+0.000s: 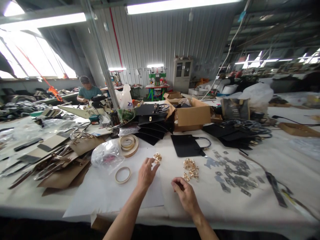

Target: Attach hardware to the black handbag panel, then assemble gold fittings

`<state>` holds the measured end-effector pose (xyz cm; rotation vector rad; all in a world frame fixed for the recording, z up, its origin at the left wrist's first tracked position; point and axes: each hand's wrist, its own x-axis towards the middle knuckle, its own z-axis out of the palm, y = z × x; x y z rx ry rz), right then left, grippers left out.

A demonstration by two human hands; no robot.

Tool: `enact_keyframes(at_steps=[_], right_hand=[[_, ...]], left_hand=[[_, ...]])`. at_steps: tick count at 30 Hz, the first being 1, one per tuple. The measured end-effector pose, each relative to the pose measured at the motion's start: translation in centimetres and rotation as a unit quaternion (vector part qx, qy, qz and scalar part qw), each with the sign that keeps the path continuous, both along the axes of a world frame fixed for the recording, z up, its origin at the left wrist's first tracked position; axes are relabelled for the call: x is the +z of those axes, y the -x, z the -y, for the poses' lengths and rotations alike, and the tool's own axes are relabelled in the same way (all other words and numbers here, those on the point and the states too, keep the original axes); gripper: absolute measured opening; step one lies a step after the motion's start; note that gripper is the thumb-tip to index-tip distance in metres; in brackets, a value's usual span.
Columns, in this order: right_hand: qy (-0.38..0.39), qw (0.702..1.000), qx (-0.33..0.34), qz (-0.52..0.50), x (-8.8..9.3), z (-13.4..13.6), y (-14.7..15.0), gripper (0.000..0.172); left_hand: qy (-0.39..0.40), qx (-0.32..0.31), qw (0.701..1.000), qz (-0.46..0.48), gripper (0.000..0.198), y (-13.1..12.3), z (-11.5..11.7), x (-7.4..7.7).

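Observation:
My left hand (147, 172) reaches over the white table with its fingers apart, close to a small pile of gold-coloured metal fittings (157, 157). Whether its fingertips touch that pile I cannot tell. My right hand (183, 191) is curled, thumb against the fingers; anything between them is too small or hidden to make out. Just beyond it sits a larger heap of gold fittings (191, 168). Several thin grey metal plates (237, 171) are scattered to the right. A black bag panel with a handle (187, 145) lies flat behind the heaps.
Tape rolls (129, 145), a loose tape ring (122, 175) and a clear plastic bag (107, 155) lie left. Brown bag pieces (65, 173) are piled farther left. A cardboard box (192, 116) and black panels (230, 133) stand behind. A strap-like tool (276, 190) lies right. Another person (87, 90) sits far left.

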<state>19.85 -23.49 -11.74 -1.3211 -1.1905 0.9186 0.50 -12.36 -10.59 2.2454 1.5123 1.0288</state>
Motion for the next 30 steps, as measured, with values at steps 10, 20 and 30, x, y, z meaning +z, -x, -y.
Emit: enact_keyframes(at_steps=[10,20,30], right_hand=[[0.014,1.0,-0.013,-0.012,-0.9,-0.2,-0.2,0.04],[0.005,0.961,-0.075,-0.266,-1.5,-2.6,-0.1,0.036],[0.014,0.903,-0.083,-0.42,-1.9,-2.4,0.1,0.031]], left_hand=[[0.016,-0.005,0.996,0.086,0.01,-3.0,-0.1,-1.9],[0.058,-0.167,0.96,0.216,0.013,-3.9,5.7,-1.8],[0.008,-0.17,0.956,0.239,0.008,-4.1,5.6,-2.0]])
